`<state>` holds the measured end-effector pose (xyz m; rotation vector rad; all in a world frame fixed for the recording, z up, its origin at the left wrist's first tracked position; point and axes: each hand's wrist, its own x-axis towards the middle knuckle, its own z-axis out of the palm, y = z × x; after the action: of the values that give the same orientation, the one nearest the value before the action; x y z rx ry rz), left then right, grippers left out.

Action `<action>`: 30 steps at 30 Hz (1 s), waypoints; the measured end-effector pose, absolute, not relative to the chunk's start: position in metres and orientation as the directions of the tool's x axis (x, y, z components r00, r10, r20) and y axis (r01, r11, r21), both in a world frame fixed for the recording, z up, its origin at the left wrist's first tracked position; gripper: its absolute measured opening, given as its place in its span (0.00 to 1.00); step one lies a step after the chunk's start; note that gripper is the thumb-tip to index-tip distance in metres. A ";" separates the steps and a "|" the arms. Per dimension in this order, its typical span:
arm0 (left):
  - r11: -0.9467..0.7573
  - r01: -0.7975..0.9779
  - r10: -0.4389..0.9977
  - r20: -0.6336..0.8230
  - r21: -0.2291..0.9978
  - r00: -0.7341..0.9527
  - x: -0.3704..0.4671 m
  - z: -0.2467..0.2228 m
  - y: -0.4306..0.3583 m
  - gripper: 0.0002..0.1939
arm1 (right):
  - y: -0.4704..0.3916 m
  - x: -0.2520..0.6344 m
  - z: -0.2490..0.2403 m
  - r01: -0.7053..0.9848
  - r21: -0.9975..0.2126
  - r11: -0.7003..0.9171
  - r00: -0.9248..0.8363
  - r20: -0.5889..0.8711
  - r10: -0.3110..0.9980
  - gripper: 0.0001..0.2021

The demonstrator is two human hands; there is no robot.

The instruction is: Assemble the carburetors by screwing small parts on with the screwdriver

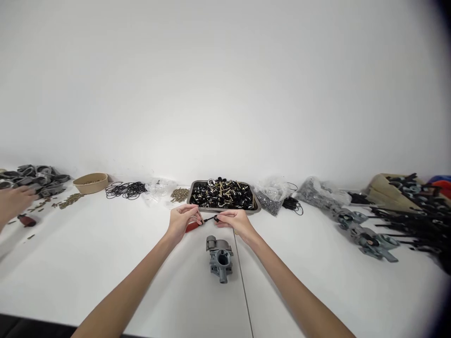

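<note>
My left hand (181, 221) is closed in a pinch on a thin brass-coloured piece (201, 217). Opposite it, my right hand (234, 222) pinches a small black part (216, 218) between thumb and fingers. A red-handled screwdriver (192, 226) shows just below my left fingers, its dark shaft pointing right; whether the hand touches it is unclear. Nearer to me, a grey metal carburetor body (221, 258) stands on the white table between my forearms, its round bore facing me. My fingers partly hide the small pieces.
Behind my hands sits a metal tray (225, 211) heaped with black and brass parts. Left are black rubber rings (127, 190), a tan bowl (90, 184) and another person's hand (16, 202). Right are bagged small parts (273, 195), more carburetor bodies (369, 240) and black parts (416, 225).
</note>
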<state>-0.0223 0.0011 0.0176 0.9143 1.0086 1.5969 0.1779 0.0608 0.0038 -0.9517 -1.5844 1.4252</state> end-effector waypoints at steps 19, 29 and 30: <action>-0.251 -0.114 0.963 0.236 0.961 -0.129 -0.008 0.017 -0.009 0.14 | 0.033 0.170 0.009 0.030 -0.999 0.040 -0.432 0.023 0.901 0.10; -0.235 -0.014 0.966 0.232 0.972 -0.110 -0.006 0.024 -0.012 0.15 | 0.034 0.166 0.002 -0.043 -0.998 -0.047 -0.439 -0.023 0.898 0.13; -0.233 -0.007 0.967 0.231 0.972 -0.106 -0.006 0.025 -0.012 0.15 | 0.034 0.166 0.002 -0.051 -0.997 -0.053 -0.436 -0.025 0.900 0.13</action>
<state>-0.0061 -0.0124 0.0252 1.3136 1.1515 1.4699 0.1658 0.0343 0.0022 -0.9440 -1.4632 1.5929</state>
